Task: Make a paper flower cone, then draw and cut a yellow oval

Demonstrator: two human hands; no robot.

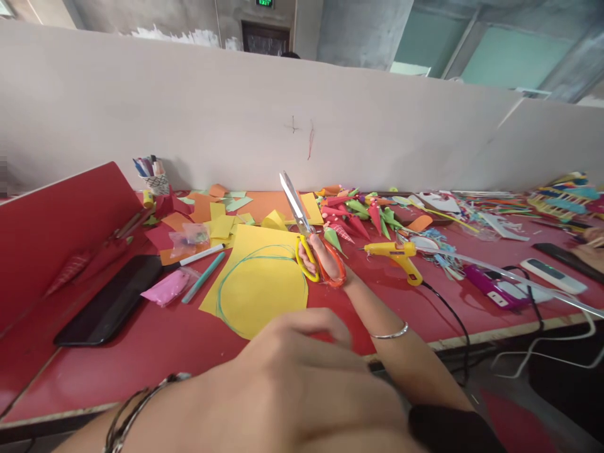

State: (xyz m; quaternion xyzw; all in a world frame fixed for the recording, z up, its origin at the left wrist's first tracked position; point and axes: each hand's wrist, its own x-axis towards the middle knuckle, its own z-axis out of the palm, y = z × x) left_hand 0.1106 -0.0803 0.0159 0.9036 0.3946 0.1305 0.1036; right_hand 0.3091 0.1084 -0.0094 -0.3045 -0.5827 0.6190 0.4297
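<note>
My right hand point(325, 257) grips scissors point(293, 200) with one yellow and one orange-red handle loop; the blades point up and away, close together. Below and left of them lies a yellow paper sheet point(264, 286) with a large circle drawn in teal lines. My left hand point(302, 371) is raised large and close to the camera, its fingers bent inward. The back of that hand hides its fingertips and anything in them, and covers the near edge of the sheet. A teal marker point(204, 277) rests left of the paper.
A phone point(111, 301) and a pink packet point(166, 287) lie at left, under a pen cup point(155, 182). Coloured paper cones point(361, 217) are piled behind. At right are a yellow glue gun point(399, 257) with its cable and a purple power strip point(495, 289).
</note>
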